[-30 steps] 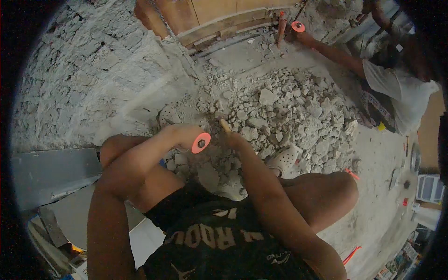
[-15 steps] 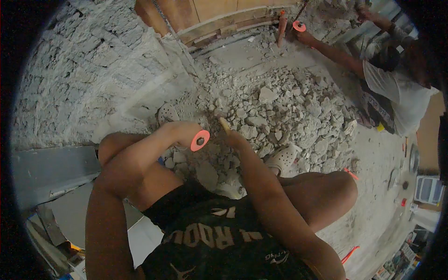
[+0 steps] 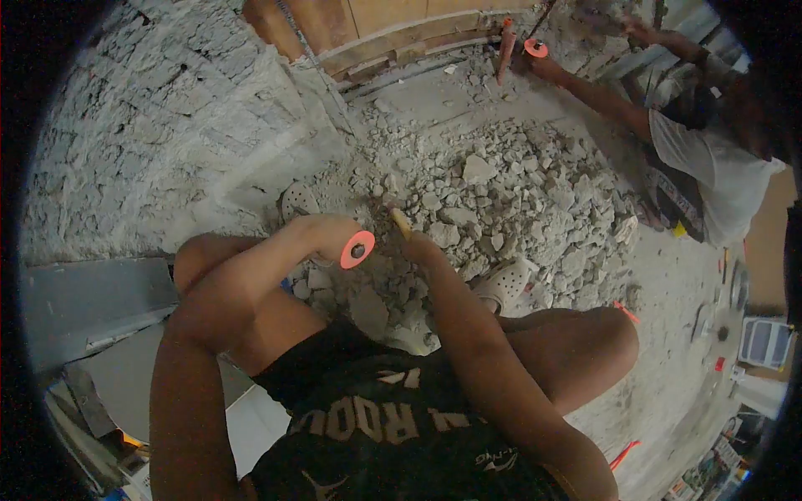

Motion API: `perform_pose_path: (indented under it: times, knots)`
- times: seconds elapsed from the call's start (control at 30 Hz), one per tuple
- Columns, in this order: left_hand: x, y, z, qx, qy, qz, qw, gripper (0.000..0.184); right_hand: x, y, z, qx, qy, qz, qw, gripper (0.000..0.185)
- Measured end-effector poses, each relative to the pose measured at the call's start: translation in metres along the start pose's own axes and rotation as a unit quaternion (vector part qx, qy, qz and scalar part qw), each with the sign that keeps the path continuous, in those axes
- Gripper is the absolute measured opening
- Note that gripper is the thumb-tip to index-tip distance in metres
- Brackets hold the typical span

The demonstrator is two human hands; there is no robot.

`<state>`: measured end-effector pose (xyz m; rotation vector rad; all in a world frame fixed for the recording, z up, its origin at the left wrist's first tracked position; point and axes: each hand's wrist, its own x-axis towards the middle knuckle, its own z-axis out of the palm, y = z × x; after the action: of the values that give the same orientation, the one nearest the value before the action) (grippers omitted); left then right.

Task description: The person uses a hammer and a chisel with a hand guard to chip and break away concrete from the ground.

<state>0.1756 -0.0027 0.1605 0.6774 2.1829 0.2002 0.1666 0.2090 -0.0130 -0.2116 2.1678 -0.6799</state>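
Observation:
My left hand (image 3: 336,237) is closed round a chisel with a round orange hand guard (image 3: 357,250); the dark metal end shows at the guard's middle, and the rest is hidden. To its right, my right hand (image 3: 415,247) is wrapped round a tool with a yellowish handle (image 3: 401,222), whose end points up and left; its head cannot be made out. Both hands are above broken concrete rubble (image 3: 476,217), between my bent knees. They are apart from each other.
A co-worker (image 3: 710,159) at the upper right grips another chisel with an orange guard (image 3: 535,48). An orange-topped pipe (image 3: 505,52) stands near wooden boards (image 3: 393,25). Rough wall (image 3: 167,125) is on the left. Clear plastic drawers (image 3: 764,342) are at the right.
The co-worker's raised arm has moved left and down. My hands have stayed nearly in place, with only a slight shift of the orange guard and the yellowish handle.

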Motion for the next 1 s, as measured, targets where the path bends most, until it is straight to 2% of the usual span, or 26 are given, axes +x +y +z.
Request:
perform_pose_path:
  times: [0.1, 0.17, 0.3, 0.37, 0.47, 0.6, 0.67, 0.77, 1.0]
  knots:
    - [0.002, -0.001, -0.001, 0.010, -0.010, 0.004, 1.000, 0.018, 0.012, 0.010, 0.009, 0.002, -0.010, -0.017, 1.000, 0.041]
    - [-0.003, 0.007, -0.009, 0.017, -0.028, -0.020, 0.999, 0.017, 0.011, 0.015, 0.017, 0.121, 0.028, 0.009, 0.992, 0.040]
    - [-0.002, 0.006, -0.006, -0.001, -0.017, -0.044, 0.999, 0.017, 0.037, 0.025, 0.029, 0.016, 0.047, -0.014, 0.999, 0.043]
    - [-0.006, 0.013, -0.012, -0.009, -0.020, -0.052, 0.998, 0.017, 0.041, 0.025, 0.030, -0.041, 0.024, -0.047, 0.998, 0.042]
    - [-0.001, 0.003, -0.003, -0.001, -0.007, -0.029, 1.000, 0.018, 0.042, 0.028, 0.031, -0.003, 0.013, -0.048, 0.999, 0.041]
    - [0.000, 0.001, -0.002, 0.006, -0.017, -0.030, 0.999, 0.019, 0.040, 0.027, 0.030, -0.018, 0.015, -0.051, 0.998, 0.040]
    - [-0.004, 0.005, -0.005, 0.011, -0.022, -0.041, 0.999, 0.019, 0.032, 0.019, 0.024, 0.049, 0.003, 0.003, 0.999, 0.040]
    - [-0.007, 0.013, -0.011, -0.014, -0.022, -0.079, 0.997, 0.018, 0.043, 0.028, 0.035, 0.043, 0.039, 0.007, 0.998, 0.038]
    - [-0.003, 0.006, -0.006, -0.002, -0.027, -0.057, 0.998, 0.018, 0.019, 0.017, 0.020, 0.010, 0.038, -0.027, 0.999, 0.038]
